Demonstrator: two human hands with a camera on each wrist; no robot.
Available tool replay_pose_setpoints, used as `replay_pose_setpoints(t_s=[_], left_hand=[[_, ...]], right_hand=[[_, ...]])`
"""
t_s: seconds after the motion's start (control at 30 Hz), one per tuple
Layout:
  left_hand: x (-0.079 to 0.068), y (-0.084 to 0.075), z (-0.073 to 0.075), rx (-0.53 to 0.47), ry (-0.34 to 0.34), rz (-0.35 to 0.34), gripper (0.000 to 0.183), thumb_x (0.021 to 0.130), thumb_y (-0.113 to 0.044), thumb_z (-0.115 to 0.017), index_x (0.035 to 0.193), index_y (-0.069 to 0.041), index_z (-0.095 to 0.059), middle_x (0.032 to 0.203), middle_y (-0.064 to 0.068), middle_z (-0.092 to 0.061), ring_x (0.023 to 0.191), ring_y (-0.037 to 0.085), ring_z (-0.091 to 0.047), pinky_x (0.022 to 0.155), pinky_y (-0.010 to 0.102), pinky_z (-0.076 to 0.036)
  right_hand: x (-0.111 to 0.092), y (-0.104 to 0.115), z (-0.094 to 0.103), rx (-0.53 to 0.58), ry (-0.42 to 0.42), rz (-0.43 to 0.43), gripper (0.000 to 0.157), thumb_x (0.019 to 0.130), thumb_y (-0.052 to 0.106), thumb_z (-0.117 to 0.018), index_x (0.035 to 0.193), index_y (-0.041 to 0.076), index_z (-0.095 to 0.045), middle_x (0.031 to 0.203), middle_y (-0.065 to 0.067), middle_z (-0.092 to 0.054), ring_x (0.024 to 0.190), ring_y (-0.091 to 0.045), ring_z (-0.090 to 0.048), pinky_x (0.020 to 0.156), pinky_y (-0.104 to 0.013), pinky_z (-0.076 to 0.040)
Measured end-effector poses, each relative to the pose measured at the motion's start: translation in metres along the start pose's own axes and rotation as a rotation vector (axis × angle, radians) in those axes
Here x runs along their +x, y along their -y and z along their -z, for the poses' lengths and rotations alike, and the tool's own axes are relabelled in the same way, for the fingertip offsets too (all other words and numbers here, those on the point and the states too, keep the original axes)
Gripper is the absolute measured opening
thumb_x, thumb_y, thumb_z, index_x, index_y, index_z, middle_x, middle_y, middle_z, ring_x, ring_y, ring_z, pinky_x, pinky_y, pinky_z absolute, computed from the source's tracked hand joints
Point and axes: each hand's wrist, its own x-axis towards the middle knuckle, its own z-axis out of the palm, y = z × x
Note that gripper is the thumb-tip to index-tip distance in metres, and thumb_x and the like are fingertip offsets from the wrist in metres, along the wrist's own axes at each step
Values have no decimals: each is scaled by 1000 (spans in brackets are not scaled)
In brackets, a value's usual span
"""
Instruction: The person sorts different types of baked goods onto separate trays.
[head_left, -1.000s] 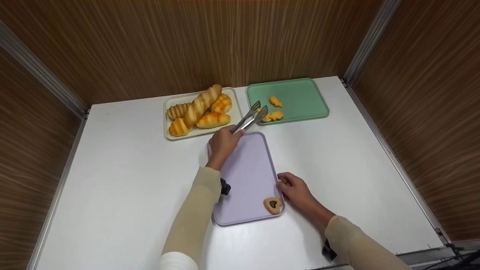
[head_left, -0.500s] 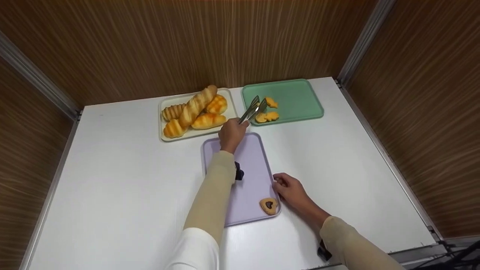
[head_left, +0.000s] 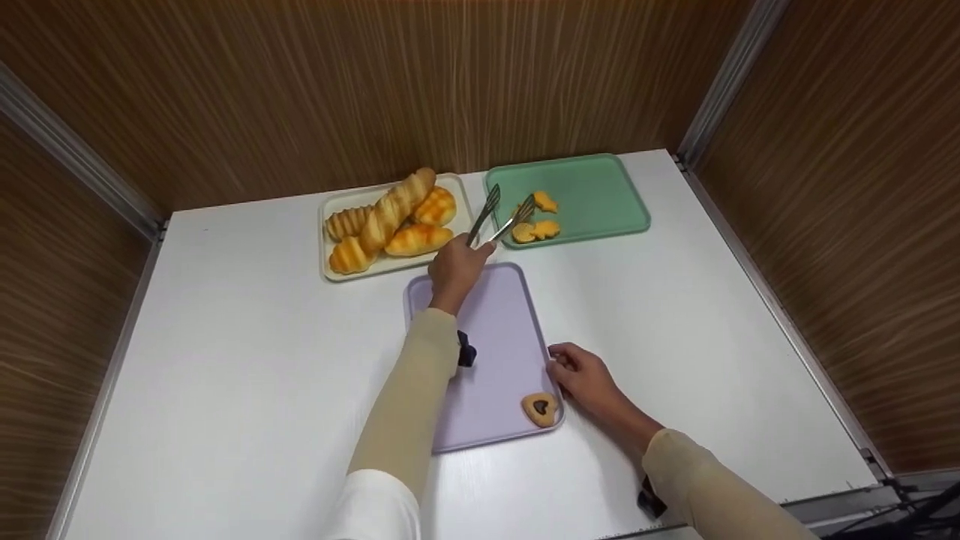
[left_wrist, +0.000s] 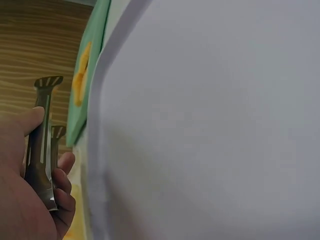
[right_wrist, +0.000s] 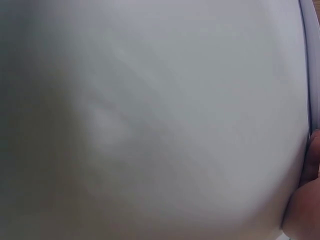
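My left hand (head_left: 456,268) holds metal tongs (head_left: 516,219), thumb on one arm and fingers curled round the other, as the left wrist view shows. The tongs are spread apart with nothing between their tips, over the left side of the green tray (head_left: 600,199). Under and beside them lie small orange cookies: a fish-shaped cookie (head_left: 545,201), another shaped cookie (head_left: 547,229) and a round cookie (head_left: 523,233); one more is partly hidden. My right hand (head_left: 589,379) grips the right rim of the purple tray (head_left: 499,337). A heart-shaped cookie (head_left: 540,409) lies in that tray's near right corner.
A cream tray (head_left: 330,276) at the back left bears several breads, with a long twisted loaf (head_left: 394,210) on top. Brown wood-grain panels (head_left: 450,82) stand behind and at both sides of the white table (head_left: 247,337).
My left hand first reached forward with the tongs, then drew back slightly. The tong arms are spread wider now than half a second ago. My right hand stays at the tray rim.
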Motion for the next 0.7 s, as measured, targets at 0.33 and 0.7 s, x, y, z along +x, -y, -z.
replay_pose_setpoints(t_s=[0.33, 0.7], left_hand=[[-59, 3, 27, 29, -14, -142, 39, 88, -57, -68, 94, -18, -69, 79, -6, -65, 74, 18, -61, 69, 40, -41], [-142, 24, 58, 57, 22, -261, 38, 86, -55, -73, 105, -23, -71, 91, -4, -73, 75, 16, -60, 66, 38, -42]], right_hand=[[0, 2, 3, -3, -6, 14, 26, 96, 11, -65, 121, 4, -68, 92, -3, -61, 78, -14, -54, 65, -21, -46], [2, 2, 2, -11, -2, 8, 26, 96, 13, -65, 121, 6, -68, 93, -4, -62, 79, -15, -56, 67, -23, -47]])
